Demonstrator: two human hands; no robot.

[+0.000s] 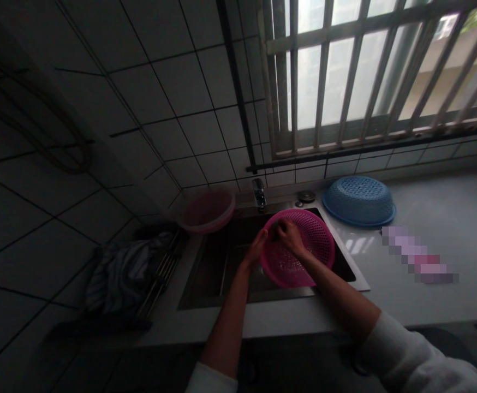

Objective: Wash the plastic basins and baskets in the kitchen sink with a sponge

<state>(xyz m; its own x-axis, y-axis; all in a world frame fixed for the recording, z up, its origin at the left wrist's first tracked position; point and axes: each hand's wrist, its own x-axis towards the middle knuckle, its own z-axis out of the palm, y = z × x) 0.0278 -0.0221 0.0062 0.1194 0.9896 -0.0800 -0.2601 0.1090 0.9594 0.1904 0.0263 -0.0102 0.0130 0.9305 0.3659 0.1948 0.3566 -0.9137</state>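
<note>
A bright pink colander (320, 240) is tilted over the right part of the metal sink (208, 273). At its left rim, my left hand (257, 249) grips the edge, fingers upward. My right hand (291, 236) reaches into the colander near the same side, its fingers curled against the inner wall. Something small and dark shows at those fingertips, too dim to name. The chrome faucet (258, 194) stands behind the colander at the sink's back edge.
Left of the faucet sits a pink basin (208, 213). An upturned blue basket (360, 201) rests on the white counter (439, 202) at right, near a blurred-out purple and pink item (418, 255). Striped cloth (118, 273) lies at left. A barred window (345, 82) is above.
</note>
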